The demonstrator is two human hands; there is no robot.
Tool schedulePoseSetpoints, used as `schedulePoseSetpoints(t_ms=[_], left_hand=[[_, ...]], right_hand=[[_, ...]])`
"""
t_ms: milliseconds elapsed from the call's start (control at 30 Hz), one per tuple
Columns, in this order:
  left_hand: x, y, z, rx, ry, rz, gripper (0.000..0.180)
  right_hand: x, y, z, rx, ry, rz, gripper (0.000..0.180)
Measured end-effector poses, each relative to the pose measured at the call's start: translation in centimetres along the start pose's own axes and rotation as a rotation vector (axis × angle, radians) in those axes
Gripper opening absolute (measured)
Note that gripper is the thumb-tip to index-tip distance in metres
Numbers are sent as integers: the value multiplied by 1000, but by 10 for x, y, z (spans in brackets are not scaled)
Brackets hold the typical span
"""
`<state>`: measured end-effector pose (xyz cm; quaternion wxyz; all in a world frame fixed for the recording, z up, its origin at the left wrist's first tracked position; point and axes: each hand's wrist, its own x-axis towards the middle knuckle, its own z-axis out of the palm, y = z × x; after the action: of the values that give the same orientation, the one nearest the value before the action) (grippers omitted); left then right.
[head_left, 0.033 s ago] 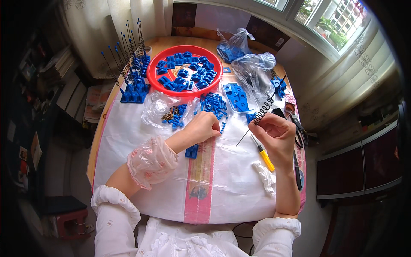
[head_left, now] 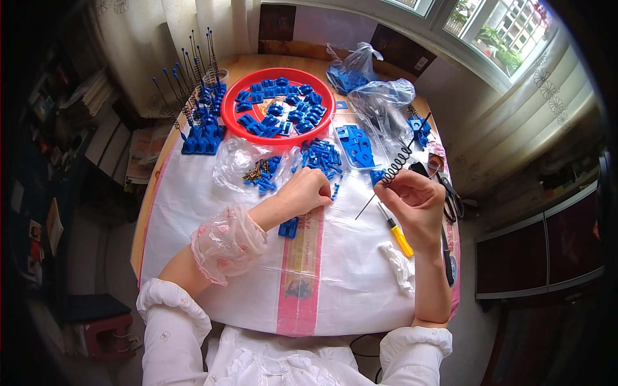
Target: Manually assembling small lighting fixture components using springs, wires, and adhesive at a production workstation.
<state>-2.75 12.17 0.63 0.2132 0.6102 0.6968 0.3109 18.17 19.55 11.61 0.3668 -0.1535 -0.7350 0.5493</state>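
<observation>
My right hand is raised over the right of the table, thumb and fingertips pinched on a black coiled spring. One straight end of it slants down to the left, the other points up to the right. Low over the table's middle, my left hand has its fingers closed together; anything between them is hidden. It is right beside a pile of small blue plastic pins, with a few loose ones by its fingertips. A blue plastic block lies just below this hand.
Beyond my hands stands a red round tray of blue clips. Blue bases with upright springs crowd the far left. A clear box of blue plates, plastic bags, a yellow-handled screwdriver and black scissors are to the right.
</observation>
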Motion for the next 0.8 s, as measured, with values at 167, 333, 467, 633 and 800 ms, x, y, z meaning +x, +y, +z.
schedulePoseSetpoints(t_ms=[167,333,467,633,800], left_hand=[[-5,-2,-2,52,98,126,15],[-21,9,-32,-250,101,12,10],[-58,26,-55,-504,68,-63,10],[-102,47,-42,-931,50,-129,10],[-122,61,1,-1339,-19,-281,16]], right_hand=[[1,1,0,5,11,9,6],[0,-2,-4,26,37,19,6],[-1,-3,-3,54,44,19,7],[-5,-4,0,89,35,3,8],[-10,-10,0,109,45,-20,9]])
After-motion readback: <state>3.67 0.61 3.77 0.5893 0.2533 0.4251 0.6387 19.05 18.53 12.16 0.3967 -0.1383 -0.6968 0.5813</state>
